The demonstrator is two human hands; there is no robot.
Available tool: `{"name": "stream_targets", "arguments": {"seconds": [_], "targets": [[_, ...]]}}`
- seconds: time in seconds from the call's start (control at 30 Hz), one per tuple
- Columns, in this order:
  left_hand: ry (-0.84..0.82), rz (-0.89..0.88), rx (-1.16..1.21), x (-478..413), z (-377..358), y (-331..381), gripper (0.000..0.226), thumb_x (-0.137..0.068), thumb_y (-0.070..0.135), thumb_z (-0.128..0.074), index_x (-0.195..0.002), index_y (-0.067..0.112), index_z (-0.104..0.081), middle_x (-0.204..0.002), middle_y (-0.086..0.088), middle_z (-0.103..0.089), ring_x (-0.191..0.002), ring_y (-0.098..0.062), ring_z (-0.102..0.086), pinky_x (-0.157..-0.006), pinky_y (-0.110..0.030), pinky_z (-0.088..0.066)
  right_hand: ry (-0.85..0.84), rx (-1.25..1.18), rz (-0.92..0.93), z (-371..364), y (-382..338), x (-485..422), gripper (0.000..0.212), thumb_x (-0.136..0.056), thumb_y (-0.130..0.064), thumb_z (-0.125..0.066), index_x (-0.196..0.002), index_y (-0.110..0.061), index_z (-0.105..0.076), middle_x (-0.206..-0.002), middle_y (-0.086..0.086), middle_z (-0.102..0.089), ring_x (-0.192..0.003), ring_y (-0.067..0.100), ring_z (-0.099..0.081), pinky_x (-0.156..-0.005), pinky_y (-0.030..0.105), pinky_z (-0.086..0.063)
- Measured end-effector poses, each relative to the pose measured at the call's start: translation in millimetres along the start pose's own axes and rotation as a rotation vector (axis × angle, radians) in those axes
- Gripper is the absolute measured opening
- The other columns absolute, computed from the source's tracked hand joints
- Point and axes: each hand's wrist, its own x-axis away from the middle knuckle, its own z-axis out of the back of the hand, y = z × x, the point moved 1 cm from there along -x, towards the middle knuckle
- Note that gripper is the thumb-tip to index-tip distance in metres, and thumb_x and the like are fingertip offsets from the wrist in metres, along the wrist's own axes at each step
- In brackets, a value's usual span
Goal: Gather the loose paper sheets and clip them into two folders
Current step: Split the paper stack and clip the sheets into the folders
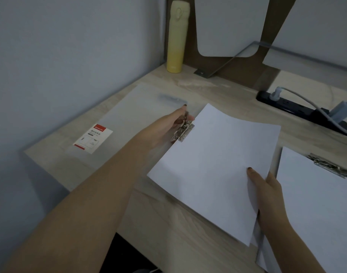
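A translucent folder (129, 115) lies open on the wooden desk (168, 223), with a red-and-white label (93, 137) on its left flap. My left hand (174, 123) grips the lever of the folder's metal clip (183, 131). A stack of white paper sheets (210, 164) lies across the folder with one edge at the clip. My right hand (267, 194) holds the stack at its near right edge, thumb on top. At the right, a second folder's sheets (322, 203) sit under a shut metal clip (328, 165).
A yellow bottle (177, 36) stands at the back by the wall. A black power strip (298, 107) with plugged cables lies at the back right. White panels on a brown stand (227, 26) rise behind the desk. The desk's front edge is near me.
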Motion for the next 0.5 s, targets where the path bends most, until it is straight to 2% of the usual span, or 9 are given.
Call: {"name": "stream_targets", "arguments": {"seconds": [0.1,0.23,0.37,0.5], "targets": [[-0.055,-0.023,0.101,9,8,-5,0.038,-0.098,0.042,-0.037,-0.103,0.014,-0.063,-0.103,0.001,-0.061,-0.106,-0.010,-0.056,-0.107,-0.025,-0.036,0.001,0.023,0.012,-2,-1,1,0.035,-0.093,-0.022,-0.052,-0.128,-0.017,-0.054,-0.117,0.003,-0.064,-0.106,0.026,-0.061,-0.100,0.048,-0.045],[-0.056,0.002,0.153,15,15,-6,0.031,-0.097,0.031,-0.043,-0.115,0.011,-0.059,-0.114,-0.001,-0.059,-0.119,-0.014,-0.054,-0.109,-0.027,-0.036,0.002,0.050,0.015,-2,-2,2,0.033,-0.094,-0.022,-0.051,-0.126,-0.016,-0.054,-0.111,0.003,-0.065,-0.101,0.027,-0.062,-0.095,0.045,-0.047],[0.022,0.126,-0.023,18,20,5,0.035,-0.093,0.037,-0.050,-0.113,0.010,-0.058,-0.123,-0.007,-0.060,-0.116,-0.014,-0.057,-0.102,-0.028,-0.044,0.033,0.051,0.035,-2,-3,2,0.035,-0.094,-0.020,-0.049,-0.129,-0.017,-0.051,-0.113,-0.001,-0.060,-0.106,0.024,-0.057,-0.095,0.038,-0.043],[0.073,0.214,-0.163,21,21,12,0.048,-0.091,0.049,-0.048,-0.117,0.010,-0.059,-0.121,-0.002,-0.062,-0.111,-0.011,-0.059,-0.090,-0.026,-0.049,0.044,0.043,0.026,-3,-2,2,0.038,-0.094,-0.021,-0.050,-0.131,-0.015,-0.049,-0.120,0.002,-0.060,-0.110,0.026,-0.057,-0.101,0.043,-0.042]]}}
